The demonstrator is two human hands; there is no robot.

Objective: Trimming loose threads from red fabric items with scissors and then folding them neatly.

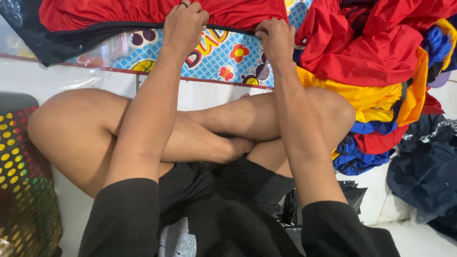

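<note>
The red cloth garment with a black hem band looks thin and slightly shiny, like a smooth synthetic weave. Beneath it, the blue checked plastic mat with cartoon flowers is glossy and smooth. Right of the mat, the heap of red, yellow and blue garments has the same slick, creased sheen. Left of the mat and nearer, the dark perforated plastic basket looks hard and matt. The white tiled floor is smooth and faintly glossy.

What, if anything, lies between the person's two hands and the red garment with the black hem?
Nothing visible does. The left hand and right hand both already pinch the black hem of the red garment, which lies on the patterned blue mat.
</note>
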